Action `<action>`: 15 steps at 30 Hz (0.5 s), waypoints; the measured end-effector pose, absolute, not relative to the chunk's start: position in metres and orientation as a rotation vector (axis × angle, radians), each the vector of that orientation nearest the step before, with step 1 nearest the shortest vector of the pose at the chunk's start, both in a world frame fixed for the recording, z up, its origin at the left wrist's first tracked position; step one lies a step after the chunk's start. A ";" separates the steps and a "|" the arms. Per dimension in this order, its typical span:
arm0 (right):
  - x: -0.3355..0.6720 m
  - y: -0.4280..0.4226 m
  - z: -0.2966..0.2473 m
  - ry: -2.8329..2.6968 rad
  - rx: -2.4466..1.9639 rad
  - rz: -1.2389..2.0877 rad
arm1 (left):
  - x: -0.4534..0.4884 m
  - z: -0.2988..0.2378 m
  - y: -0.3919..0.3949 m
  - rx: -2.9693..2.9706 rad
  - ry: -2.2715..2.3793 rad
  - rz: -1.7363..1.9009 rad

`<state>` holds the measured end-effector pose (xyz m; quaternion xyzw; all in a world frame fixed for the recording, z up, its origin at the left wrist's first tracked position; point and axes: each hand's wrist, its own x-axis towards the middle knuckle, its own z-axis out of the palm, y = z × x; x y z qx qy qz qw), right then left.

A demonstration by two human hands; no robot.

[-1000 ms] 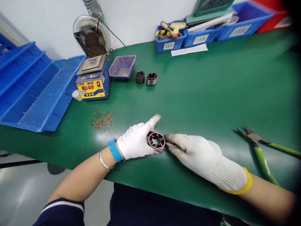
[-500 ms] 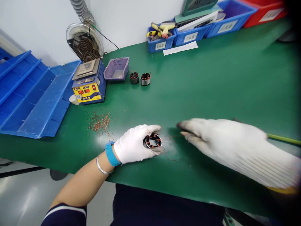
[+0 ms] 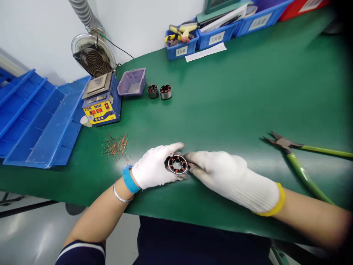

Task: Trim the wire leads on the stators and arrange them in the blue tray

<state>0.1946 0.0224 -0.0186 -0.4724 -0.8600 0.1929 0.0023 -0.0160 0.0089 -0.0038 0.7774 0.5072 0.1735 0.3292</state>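
At the top of the frame, the small blue bin (image 3: 174, 54) is filled with yellow-handled tools (image 3: 185, 32), the middle blue bin (image 3: 202, 43) beside it carries a long white piece (image 3: 223, 19), and a larger blue bin (image 3: 248, 31) and a red bin (image 3: 292, 13) run on toward the upper right, their contents mostly cut off. In the upper left, a purple tray (image 3: 122, 91) has some pale matter on its bottom, too small to make out, and the blue crate (image 3: 56, 129) at the left edge shows a bare floor. Two wound rings, one darker (image 3: 152, 92) and one brighter (image 3: 166, 92), stand upright just beside the purple tray on the green bench (image 3: 234, 110). At the centre, the gloved left hand (image 3: 156, 165) curls around a third wound ring (image 3: 172, 167), thumb above and fingers below. The gloved right hand (image 3: 220, 167) has its thumb and fingers nearly together at that ring's right edge; whether they pinch a wire cannot be told. Half a second ago this hand was well apart, farther right, and covered most of the green-handled cutters (image 3: 284, 143); now the cutters lie in view, opened, at the right.
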 end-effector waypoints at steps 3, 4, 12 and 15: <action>0.207 0.032 -0.019 -2.685 -1.331 0.772 | -0.009 -0.005 0.003 2.070 1.334 0.577; 0.211 0.034 -0.021 -2.711 -1.282 0.738 | -0.006 -0.005 0.001 2.085 1.326 0.606; 0.227 0.017 -0.025 -2.883 -1.282 0.075 | 0.001 0.004 -0.007 2.128 1.265 0.594; 0.229 0.015 -0.023 -2.914 -1.247 0.017 | 0.009 0.000 -0.010 2.180 1.341 0.600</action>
